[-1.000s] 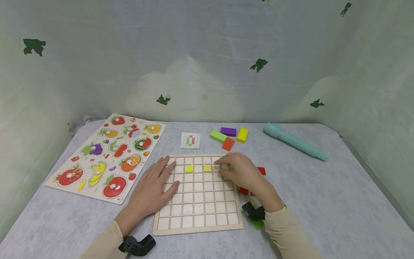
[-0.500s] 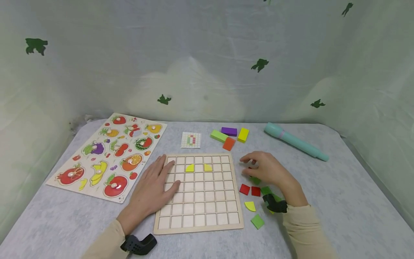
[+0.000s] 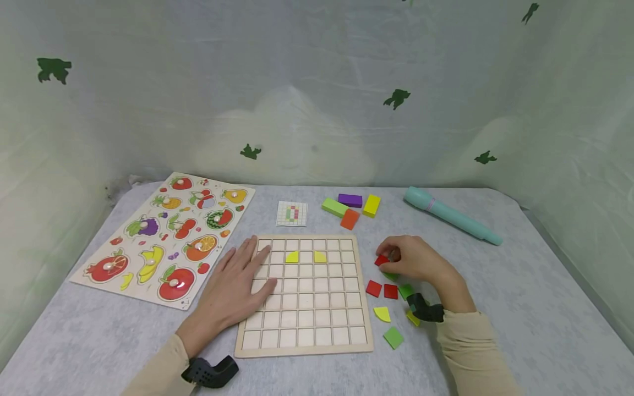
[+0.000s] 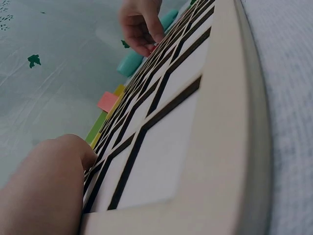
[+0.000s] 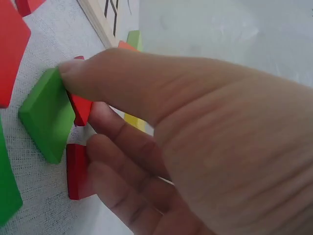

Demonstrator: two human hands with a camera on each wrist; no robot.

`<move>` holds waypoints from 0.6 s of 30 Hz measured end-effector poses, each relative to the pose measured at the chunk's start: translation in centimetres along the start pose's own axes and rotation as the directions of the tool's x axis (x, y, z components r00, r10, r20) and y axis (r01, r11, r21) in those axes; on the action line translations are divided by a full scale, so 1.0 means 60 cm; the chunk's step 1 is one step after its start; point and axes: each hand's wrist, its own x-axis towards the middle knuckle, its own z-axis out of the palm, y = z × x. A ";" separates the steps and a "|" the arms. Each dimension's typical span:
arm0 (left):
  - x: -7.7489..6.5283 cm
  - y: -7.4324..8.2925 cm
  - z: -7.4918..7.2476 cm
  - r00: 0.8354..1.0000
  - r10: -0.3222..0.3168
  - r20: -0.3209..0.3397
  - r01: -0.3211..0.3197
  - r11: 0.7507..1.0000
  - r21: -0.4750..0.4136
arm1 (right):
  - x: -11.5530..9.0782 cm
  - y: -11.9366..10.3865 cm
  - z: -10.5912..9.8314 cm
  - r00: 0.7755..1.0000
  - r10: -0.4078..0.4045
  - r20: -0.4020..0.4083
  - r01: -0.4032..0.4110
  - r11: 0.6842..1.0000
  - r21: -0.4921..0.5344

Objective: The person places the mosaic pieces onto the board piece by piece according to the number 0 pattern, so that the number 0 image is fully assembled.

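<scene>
My left hand (image 3: 233, 289) lies flat with its fingers spread across the left edge of a wooden grid board (image 3: 304, 349). Two yellow quarter-round tiles sit in the board's second row, one of them a yellow tile (image 3: 292, 257). To the right of the board, my right hand (image 3: 418, 261) pinches a red square tile (image 5: 80, 108) between thumb and forefinger. Close beneath the thumb lies a green tile (image 5: 49, 115); another red tile (image 5: 78, 171) is by the curled fingers. The left wrist view shows the board's near frame (image 4: 222, 122) large, with the right hand beyond.
Loose tiles lie right of the board, among them a red tile (image 3: 373, 289), a yellow tile (image 3: 382, 314) and a green tile (image 3: 393, 337). Behind stand a pattern card (image 3: 291, 214), coloured blocks (image 3: 350, 201) and a teal cylinder (image 3: 453, 216). A fruit puzzle (image 3: 198, 269) lies left.
My right hand has moved off the board's upper right to the loose tiles and now pinches a red tile there. The left hand has stayed on the board.
</scene>
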 end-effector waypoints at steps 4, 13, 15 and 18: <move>0.000 -0.002 0.001 0.999 0.012 0.032 -0.013 0.999 0.031 | 0.002 -0.006 0.004 1.000 -0.013 -0.018 0.013 1.000 -0.014; 0.000 -0.004 0.007 0.998 0.007 0.056 -0.009 1.000 0.024 | 0.017 -0.057 0.027 0.990 -0.113 -0.080 0.112 0.994 -0.015; 0.000 -0.003 0.008 0.998 0.003 0.055 -0.004 1.000 0.016 | 0.022 -0.072 0.033 0.987 -0.140 -0.084 0.140 0.990 -0.012; 0.001 -0.002 0.008 0.998 -0.003 0.058 0.002 1.000 0.014 | 0.030 -0.094 0.041 0.982 -0.176 -0.074 0.176 0.984 -0.003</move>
